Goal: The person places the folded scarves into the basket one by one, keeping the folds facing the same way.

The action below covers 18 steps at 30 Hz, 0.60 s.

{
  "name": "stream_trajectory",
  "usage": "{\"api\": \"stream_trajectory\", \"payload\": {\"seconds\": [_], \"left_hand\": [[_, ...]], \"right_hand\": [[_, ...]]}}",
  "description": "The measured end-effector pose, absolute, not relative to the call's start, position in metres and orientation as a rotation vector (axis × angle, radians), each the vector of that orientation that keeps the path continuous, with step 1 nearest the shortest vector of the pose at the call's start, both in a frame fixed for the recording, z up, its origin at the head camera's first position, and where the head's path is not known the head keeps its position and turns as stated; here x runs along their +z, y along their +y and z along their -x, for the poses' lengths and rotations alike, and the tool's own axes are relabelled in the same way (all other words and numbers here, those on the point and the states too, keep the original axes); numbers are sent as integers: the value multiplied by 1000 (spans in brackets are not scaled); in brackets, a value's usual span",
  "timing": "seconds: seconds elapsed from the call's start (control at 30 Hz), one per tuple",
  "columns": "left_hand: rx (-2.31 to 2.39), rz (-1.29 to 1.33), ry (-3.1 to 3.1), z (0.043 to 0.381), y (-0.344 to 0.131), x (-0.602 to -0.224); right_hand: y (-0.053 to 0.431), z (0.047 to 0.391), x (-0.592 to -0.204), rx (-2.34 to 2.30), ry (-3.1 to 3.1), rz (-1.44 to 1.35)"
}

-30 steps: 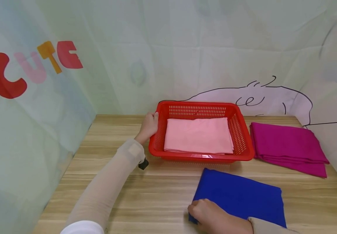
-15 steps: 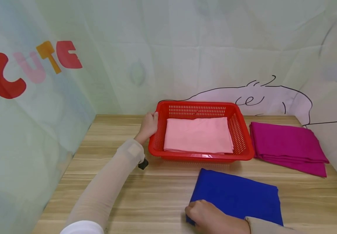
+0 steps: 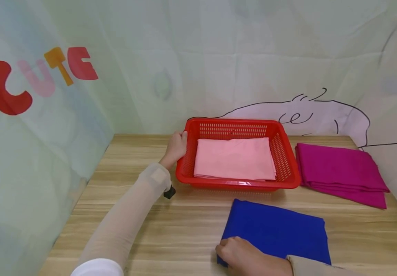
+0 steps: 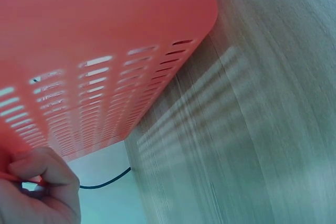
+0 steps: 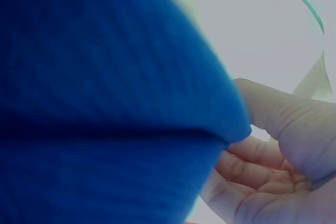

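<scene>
- The left hand [image 3: 176,147] grips the left rim of a red slotted plastic basket [image 3: 240,184].
- The right hand [image 3: 242,255] pinches the near left corner of a folded blue cloth [image 3: 277,229] on the wood-grain table [image 3: 171,237], nearer than the basket.
- A folded pink cloth [image 3: 234,159] lies inside the basket, a folded magenta cloth [image 3: 340,168] just beside its right end.

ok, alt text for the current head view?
A person's left hand grips the left rim of a red slotted plastic basket holding a folded pink cloth; their right hand pinches the near-left corner of a folded blue cloth in front. A folded magenta cloth lies to the basket's right on the wood-grain table.
</scene>
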State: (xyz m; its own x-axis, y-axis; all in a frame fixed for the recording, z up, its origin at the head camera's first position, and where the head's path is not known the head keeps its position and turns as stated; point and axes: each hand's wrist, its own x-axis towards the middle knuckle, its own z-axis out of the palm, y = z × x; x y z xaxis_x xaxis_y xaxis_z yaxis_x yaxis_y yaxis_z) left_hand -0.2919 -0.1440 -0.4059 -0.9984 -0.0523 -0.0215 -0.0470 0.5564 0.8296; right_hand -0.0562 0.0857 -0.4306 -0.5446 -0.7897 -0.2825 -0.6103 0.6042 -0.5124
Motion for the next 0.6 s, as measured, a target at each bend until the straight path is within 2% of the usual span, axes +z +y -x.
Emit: {"api": "stream_trajectory", "payload": {"seconds": [0.47, 0.6], "left_hand": [[-1422, -70, -2770, 292, -143, -406], [-1391, -59, -2767, 293, -144, -406]], "right_hand": [[81, 53, -425, -435, 2336, 1141], [83, 55, -439, -461, 2341, 1242]]}}
